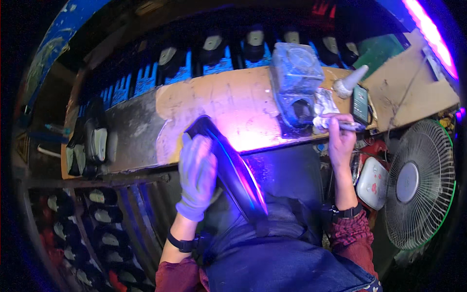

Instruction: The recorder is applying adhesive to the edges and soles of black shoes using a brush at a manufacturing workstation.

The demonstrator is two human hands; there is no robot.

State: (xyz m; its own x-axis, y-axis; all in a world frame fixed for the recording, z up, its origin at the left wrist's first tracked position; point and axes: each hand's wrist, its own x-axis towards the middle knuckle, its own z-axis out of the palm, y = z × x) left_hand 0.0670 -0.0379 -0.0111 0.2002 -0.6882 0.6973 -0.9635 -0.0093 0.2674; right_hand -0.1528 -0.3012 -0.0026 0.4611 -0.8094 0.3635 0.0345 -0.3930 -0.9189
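My left hand [197,168], in a pale grey work glove and blurred, grips the side of a long black glossy piece [228,170]. It looks like footwear, but its exact kind cannot be told. The piece slants from the bench edge down to my dark apron, with purple light shining along one side. My right hand [340,138] is bare and pinches the handle of a brush [350,125]. The brush points left, its tip at the round opening of a stained blue pot [296,82] on the bench; the bristles are hard to make out.
Behind the worn bench [214,97], black shoes [214,51] stand in a row on a blue rack. A grey cone [350,82] and a dark handheld device [360,103] lie right of the pot. A fan [413,182] stands at right, near a white case [372,182]. Racked shoes [107,214] fill the lower left.
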